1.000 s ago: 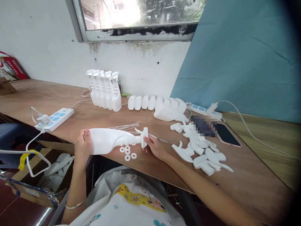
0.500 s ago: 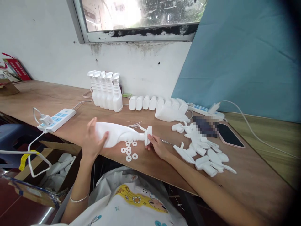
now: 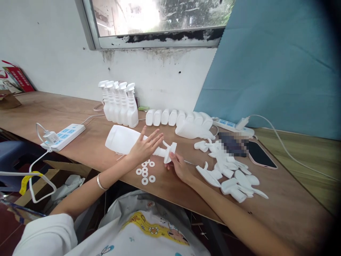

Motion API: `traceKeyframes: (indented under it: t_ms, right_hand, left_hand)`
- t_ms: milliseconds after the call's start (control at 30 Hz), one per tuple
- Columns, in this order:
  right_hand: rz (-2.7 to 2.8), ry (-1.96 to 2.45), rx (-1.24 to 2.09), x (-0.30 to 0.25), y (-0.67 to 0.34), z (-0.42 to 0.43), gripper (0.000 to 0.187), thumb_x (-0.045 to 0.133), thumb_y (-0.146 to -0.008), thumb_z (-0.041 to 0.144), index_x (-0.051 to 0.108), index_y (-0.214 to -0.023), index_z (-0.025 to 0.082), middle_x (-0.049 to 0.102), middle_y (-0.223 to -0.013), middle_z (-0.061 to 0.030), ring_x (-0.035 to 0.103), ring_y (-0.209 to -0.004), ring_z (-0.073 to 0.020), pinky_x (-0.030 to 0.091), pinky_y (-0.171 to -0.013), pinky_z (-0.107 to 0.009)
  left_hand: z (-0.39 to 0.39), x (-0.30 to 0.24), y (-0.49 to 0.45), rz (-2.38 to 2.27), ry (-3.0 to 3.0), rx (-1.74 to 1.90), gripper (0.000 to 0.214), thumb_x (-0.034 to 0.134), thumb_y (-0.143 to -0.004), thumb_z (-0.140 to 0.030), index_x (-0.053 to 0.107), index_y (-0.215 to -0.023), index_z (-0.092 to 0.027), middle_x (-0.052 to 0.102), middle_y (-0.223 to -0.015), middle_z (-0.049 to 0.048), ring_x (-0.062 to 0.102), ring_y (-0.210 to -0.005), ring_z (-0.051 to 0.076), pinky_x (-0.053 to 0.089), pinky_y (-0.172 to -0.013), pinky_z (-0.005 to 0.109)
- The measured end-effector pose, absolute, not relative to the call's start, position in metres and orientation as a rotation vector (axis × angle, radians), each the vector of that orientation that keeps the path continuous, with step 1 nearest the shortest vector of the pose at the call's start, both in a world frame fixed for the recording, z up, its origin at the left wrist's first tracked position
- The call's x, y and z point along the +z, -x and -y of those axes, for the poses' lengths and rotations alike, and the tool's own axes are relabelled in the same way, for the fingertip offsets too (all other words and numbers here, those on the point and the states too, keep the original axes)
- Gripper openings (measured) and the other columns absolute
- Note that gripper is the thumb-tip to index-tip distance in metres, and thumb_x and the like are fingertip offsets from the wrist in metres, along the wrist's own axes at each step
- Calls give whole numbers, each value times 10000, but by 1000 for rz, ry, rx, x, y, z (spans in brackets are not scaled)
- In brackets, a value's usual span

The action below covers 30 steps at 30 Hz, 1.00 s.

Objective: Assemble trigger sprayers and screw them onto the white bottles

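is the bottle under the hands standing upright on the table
No, the white bottle lies on its side, left hand spread open over it, right hand pinching its trigger head.

The person wears a white sleeve (image 3: 45, 236) on the left upper arm, loose and plain, and below it the forearm is bare down to the left hand (image 3: 145, 145). A thin silver-coloured bangle (image 3: 99, 182) circles the left wrist, while the right arm is bare from the picture's lower edge up to the right hand (image 3: 181, 169). The front of the body is covered by a white garment (image 3: 125, 213) printed with a yellow cartoon panel, small flowers and blue marks.
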State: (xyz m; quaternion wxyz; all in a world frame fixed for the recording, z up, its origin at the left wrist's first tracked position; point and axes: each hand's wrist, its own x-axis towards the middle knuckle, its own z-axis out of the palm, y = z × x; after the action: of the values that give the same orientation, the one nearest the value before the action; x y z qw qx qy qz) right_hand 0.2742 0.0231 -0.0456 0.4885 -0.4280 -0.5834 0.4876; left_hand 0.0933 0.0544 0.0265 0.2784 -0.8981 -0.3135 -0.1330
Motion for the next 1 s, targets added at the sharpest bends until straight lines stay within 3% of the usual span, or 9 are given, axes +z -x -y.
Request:
traceKeyframes:
  t_ms: [133,233,333,433,600,733,867,1000]
  right_hand:
    - [1408,1025,1178,-46,-274,-22,451,410,-793,599,494,-668,173,543,-548,-7,483,-456,-102,393,-477,-234]
    - [1415,991,1186,-44,-271,-20,444,415,-793,593,489,-663,175,543,-551,-10,480,-460,-104,399,-476,-237]
    - [1424,921,1221,-42,-268,-16,474,348,-807,617,486,-696,177,560,-586,-19,494,-483,-112,411,-483,-244]
    - [1419,863,1260,-40,-267,-13,486,275,-826,622,473,-761,182,566,-591,-12,490,-472,-108,401,-471,-240]
    - [1408,829,1293,-41,-267,-15,439,292,-841,588,458,-780,186,566,-587,-2,494,-472,-105,396,-476,-235]
    - [1417,824,1301,-44,-268,-17,412,316,-850,556,467,-773,181,567,-589,-3,491,-474,-102,383,-468,-228]
    - [1434,828,1302,-45,-269,-17,403,313,-862,535,471,-770,176,563,-588,-4,494,-480,-102,382,-471,-228]
    - [1452,843,1302,-46,-269,-18,386,317,-869,514,472,-771,174,562,-589,-5,496,-486,-103,384,-472,-227]
  left_hand:
    - [-55,24,-91,854,2416,-332,537,305,-828,-61,257,-1358,-132,567,-1156,109,497,-1076,230,284,-969,481]
    - [-54,23,-91,870,2405,-341,501,338,-807,-59,346,-1301,-140,620,-931,89,552,-898,217,353,-866,420]
    - [-58,25,-87,889,2410,-431,419,432,-735,-72,482,-1138,-178,611,-927,76,542,-889,225,349,-854,406]
    - [-72,32,-78,1045,2414,-700,360,516,-643,-113,517,-994,-195,612,-923,60,544,-886,232,358,-849,393]
    - [-114,58,-60,1339,2281,-1536,516,542,-600,-168,410,-1099,-195,597,-907,21,562,-807,194,430,-746,316]
    - [-151,73,-54,1343,2271,-1935,448,527,-568,-109,424,-991,-217,573,-757,-43,566,-754,158,446,-719,284]
    - [-181,65,-55,1381,2222,-2179,395,521,-572,-104,452,-948,-201,601,-784,-23,573,-766,158,461,-711,285]
    - [-200,49,-55,1464,2300,-2116,341,526,-612,-150,495,-951,-178,639,-875,19,591,-839,190,470,-769,319]
